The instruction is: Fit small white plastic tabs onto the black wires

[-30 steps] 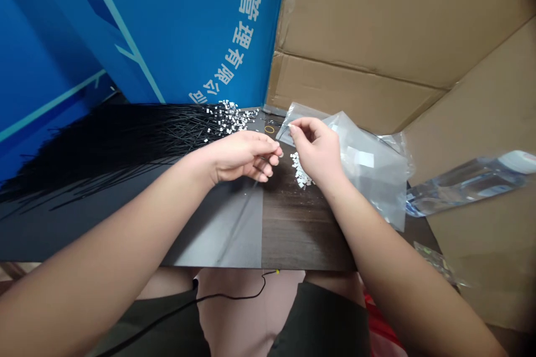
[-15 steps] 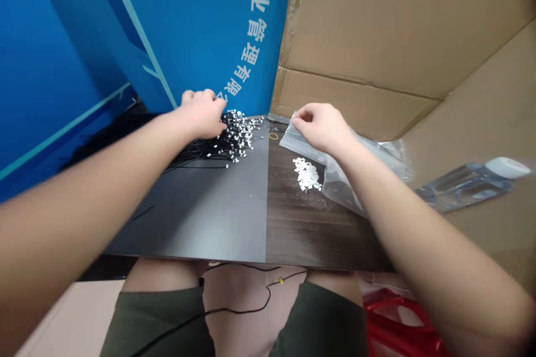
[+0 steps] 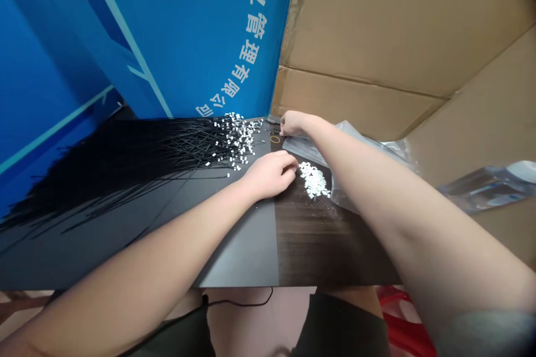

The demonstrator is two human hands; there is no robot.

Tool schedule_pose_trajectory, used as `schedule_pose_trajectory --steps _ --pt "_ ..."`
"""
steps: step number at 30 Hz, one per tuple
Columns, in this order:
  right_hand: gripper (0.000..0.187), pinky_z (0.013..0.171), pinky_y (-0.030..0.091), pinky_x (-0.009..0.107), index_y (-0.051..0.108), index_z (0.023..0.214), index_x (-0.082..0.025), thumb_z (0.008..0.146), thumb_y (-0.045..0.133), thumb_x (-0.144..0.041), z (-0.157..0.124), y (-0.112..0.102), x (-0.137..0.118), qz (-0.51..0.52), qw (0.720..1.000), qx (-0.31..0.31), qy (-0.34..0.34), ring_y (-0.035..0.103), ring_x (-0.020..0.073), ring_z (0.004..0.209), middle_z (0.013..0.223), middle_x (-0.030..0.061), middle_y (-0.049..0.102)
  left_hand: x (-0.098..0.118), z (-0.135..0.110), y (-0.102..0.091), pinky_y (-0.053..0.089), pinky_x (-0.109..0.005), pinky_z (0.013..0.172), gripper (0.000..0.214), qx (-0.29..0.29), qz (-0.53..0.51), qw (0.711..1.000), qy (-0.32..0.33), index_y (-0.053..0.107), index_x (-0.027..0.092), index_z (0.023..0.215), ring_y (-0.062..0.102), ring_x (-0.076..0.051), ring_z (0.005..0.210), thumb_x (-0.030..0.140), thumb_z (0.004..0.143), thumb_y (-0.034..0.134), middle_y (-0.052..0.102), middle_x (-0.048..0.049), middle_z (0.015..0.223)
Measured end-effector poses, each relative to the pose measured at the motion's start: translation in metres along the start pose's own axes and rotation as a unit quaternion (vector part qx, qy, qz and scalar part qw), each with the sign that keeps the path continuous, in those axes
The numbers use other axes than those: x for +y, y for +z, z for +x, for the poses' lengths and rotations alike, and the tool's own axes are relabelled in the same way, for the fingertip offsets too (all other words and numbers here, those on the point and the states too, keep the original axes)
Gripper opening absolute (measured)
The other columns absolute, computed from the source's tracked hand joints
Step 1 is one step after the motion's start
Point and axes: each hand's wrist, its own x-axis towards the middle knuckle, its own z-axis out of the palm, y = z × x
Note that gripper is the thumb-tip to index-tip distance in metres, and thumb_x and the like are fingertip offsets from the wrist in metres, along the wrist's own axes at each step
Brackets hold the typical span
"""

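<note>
My left hand [image 3: 270,173] rests on the dark tabletop [image 3: 251,234] with its fingers curled and pinched at the near edge of a small pile of white plastic pieces [image 3: 314,179]. What the fingertips hold is hidden. My right hand [image 3: 292,122] reaches to the far edge of the table, fingers closed near a yellow rubber band [image 3: 274,138] and the corner of a clear plastic bag [image 3: 360,150]. A large spread of thin black wires [image 3: 109,162] tipped with white connectors [image 3: 237,136] lies to the left.
A blue printed board [image 3: 180,33] stands behind the table on the left, with cardboard boxes [image 3: 397,28] behind and on the right. A clear plastic bottle [image 3: 494,185] lies at the right. A black cable [image 3: 238,304] hangs below the table's front edge, above my lap.
My left hand has come back from the connector ends of the wires to the pile of white pieces. My right hand has moved a little left and farther back along the bag's corner.
</note>
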Motion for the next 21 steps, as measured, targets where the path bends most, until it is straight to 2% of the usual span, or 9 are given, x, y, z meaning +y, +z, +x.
schedule_pose_trajectory --steps 5,10,18,21 --pt "0.007 0.091 0.057 0.044 0.079 0.089 -0.015 0.085 0.078 -0.021 -0.002 0.006 0.000 0.007 1.000 0.013 -0.013 0.075 0.0324 0.098 0.093 0.0161 0.080 -0.001 0.002 0.003 0.056 -0.040 0.095 0.025 0.004 -0.033 0.999 -0.019 0.079 0.020 0.102 0.072 -0.026 0.103 0.021 0.093 0.056 0.079 -0.0079 0.112" --pt "0.006 0.094 0.056 0.044 0.078 0.088 -0.019 0.087 0.078 -0.024 -0.006 0.012 0.002 0.021 0.999 0.029 -0.007 0.074 0.0308 0.097 0.091 0.0131 0.079 -0.001 0.003 0.004 0.056 -0.041 0.096 0.026 0.026 -0.060 0.997 -0.035 0.080 0.017 0.101 0.073 -0.026 0.102 0.020 0.092 0.056 0.080 -0.0089 0.111" --pt "0.014 0.089 0.053 0.040 0.070 0.104 -0.016 0.091 0.066 -0.020 -0.009 0.013 0.004 0.047 0.997 0.063 0.018 0.071 0.0330 0.106 0.116 0.0193 0.077 -0.001 0.004 0.005 0.057 -0.040 0.097 0.023 0.031 -0.067 0.996 -0.052 0.080 0.018 0.097 0.073 -0.024 0.099 0.017 0.090 0.057 0.080 -0.0067 0.108" --pt "0.011 0.087 0.052 0.040 0.064 0.106 -0.019 0.097 0.058 -0.019 -0.010 0.012 0.006 0.115 0.985 0.126 0.007 0.070 0.0298 0.103 0.115 0.0161 0.076 -0.002 0.004 0.005 0.057 -0.040 0.096 0.022 0.035 -0.074 0.995 -0.061 0.080 0.019 0.097 0.073 -0.024 0.100 0.019 0.091 0.058 0.080 -0.0061 0.108"
